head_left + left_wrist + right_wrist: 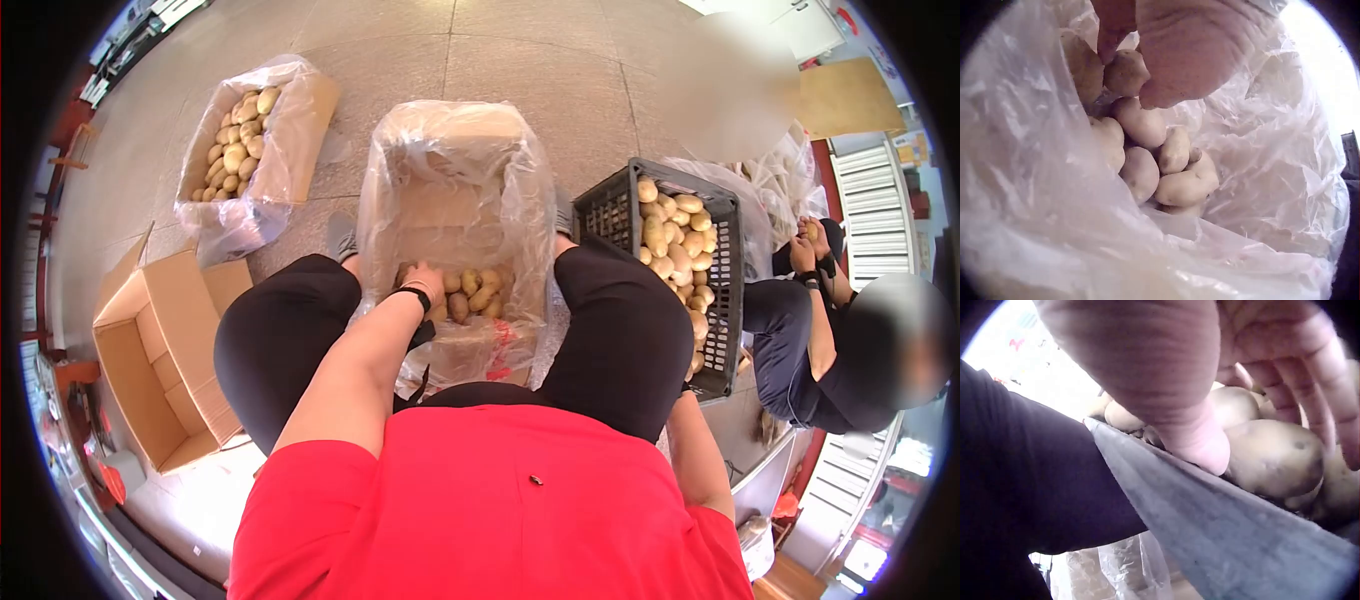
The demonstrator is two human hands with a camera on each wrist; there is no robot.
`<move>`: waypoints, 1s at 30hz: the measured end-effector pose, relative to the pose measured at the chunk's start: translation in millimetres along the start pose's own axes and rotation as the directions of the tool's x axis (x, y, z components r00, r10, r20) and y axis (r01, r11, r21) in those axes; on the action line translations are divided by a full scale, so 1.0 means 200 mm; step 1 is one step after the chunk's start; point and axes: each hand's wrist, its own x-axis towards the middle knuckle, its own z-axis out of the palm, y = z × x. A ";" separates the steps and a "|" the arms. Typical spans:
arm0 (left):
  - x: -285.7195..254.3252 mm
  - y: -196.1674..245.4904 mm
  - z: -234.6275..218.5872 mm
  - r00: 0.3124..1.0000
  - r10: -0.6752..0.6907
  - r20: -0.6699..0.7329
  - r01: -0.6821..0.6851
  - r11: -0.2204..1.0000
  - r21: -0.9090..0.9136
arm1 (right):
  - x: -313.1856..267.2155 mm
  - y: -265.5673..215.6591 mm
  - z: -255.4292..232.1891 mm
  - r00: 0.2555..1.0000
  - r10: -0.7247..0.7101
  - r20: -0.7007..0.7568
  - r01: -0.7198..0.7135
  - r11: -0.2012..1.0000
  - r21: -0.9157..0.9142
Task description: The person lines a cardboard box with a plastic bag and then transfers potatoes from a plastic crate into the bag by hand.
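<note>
My left hand (427, 282) reaches into a carton (465, 125) lined with clear plastic, between my knees. In the left wrist view its thumb and a finger pinch a small potato (1126, 72). More potatoes (1141, 122) lie below it in the folds of the liner (1260, 169). At the black plastic crate (728, 270) on my right, my right hand (1191, 375) reaches over the rim (1216, 519). Its thumb tip touches the end of a potato (1275, 456), with the fingers spread loosely over the far side. My leg hides most of this hand in the head view.
Another plastic-lined carton (310, 120) full of potatoes stands at the far left. An opened cardboard box (165, 370) lies beside my left leg. To the right, another person (810, 330) sits close to the crate. A cardboard sheet (850, 97) is behind.
</note>
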 end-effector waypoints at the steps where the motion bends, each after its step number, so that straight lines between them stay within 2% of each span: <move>1: -0.03 0.01 -0.02 0.998 -0.030 -0.059 0.031 0.999 0.010 | 0.00 0.00 0.02 1.000 -0.004 0.007 0.004 1.000 0.008; 2: -0.06 0.02 -0.04 0.991 -0.055 -0.120 0.057 0.998 0.021 | 0.00 0.00 0.01 1.000 -0.006 0.009 0.006 1.000 0.015; 3: -0.05 0.01 -0.02 0.991 -0.055 -0.123 0.058 0.998 0.024 | 0.02 -0.01 0.01 1.000 -0.006 0.009 0.006 1.000 0.021; 5: -0.03 0.00 0.01 0.932 -0.308 -0.193 0.288 0.949 -0.127 | 0.03 -0.02 0.01 1.000 -0.008 0.006 0.008 1.000 0.030; 7: -0.03 -0.01 0.01 0.932 -0.308 -0.190 0.294 0.951 -0.100 | 0.01 -0.04 0.03 1.000 -0.008 0.003 0.008 0.999 0.040; 9: 0.04 -0.06 0.05 0.924 -0.382 -0.020 0.381 0.924 -0.034 | 0.00 -0.06 0.05 1.000 -0.010 0.002 0.010 0.999 0.051; 10: 0.05 -0.08 0.06 0.925 -0.380 -0.024 0.379 0.925 -0.033 | 0.01 -0.06 0.04 1.000 -0.008 0.002 0.008 0.999 0.054; 11: 0.05 -0.09 0.05 0.964 -0.246 0.103 0.236 0.967 0.099 | 0.02 -0.08 0.05 1.000 -0.004 -0.001 0.004 0.998 0.058; 12: 0.08 -0.11 0.07 0.962 -0.120 0.245 0.068 0.975 0.211 | 0.03 -0.08 0.06 1.000 0.003 -0.005 -0.002 0.998 0.062; 13: 0.11 -0.16 0.12 0.964 -0.112 0.242 0.060 0.975 0.215 | 0.02 -0.08 0.04 1.000 0.011 -0.010 -0.010 0.998 0.065; 14: 0.22 -0.24 0.29 0.971 -0.172 0.164 0.197 0.969 -0.151 | 0.02 -0.08 0.04 1.000 0.019 -0.014 -0.018 0.998 0.068; 15: 0.33 -0.30 0.42 0.961 -0.252 0.115 0.275 0.819 -0.503 | 0.00 -0.07 0.03 0.999 0.028 -0.018 -0.027 0.997 0.070; 16: 0.43 -0.31 0.50 0.959 -0.256 0.122 0.279 0.931 -0.237 | 0.03 -0.07 0.02 0.999 0.037 -0.022 -0.035 0.997 0.073; 17: 0.35 -0.26 0.41 0.960 -0.251 0.120 0.273 0.932 -0.236 | 0.00 -0.07 0.03 0.999 0.042 -0.022 -0.040 0.996 0.075; 19: 0.08 -0.14 0.13 0.988 -0.026 0.149 0.019 0.999 0.044 | 0.01 -0.07 0.04 0.999 0.046 -0.014 -0.045 0.996 0.080; 23: 0.13 -0.16 0.17 0.992 -0.035 0.122 0.038 0.999 -0.028 | -0.03 -0.08 0.07 0.999 0.051 0.013 -0.052 0.994 0.099; 25: 0.15 -0.17 0.19 0.995 -0.075 0.068 0.082 0.992 -0.099 | -0.04 -0.08 0.08 0.998 0.058 0.024 -0.061 0.993 0.106; 30: 0.18 -0.20 0.24 0.995 -0.093 -0.034 0.087 0.983 -0.161 | -0.11 -0.07 0.09 0.996 0.074 0.059 -0.081 0.989 0.123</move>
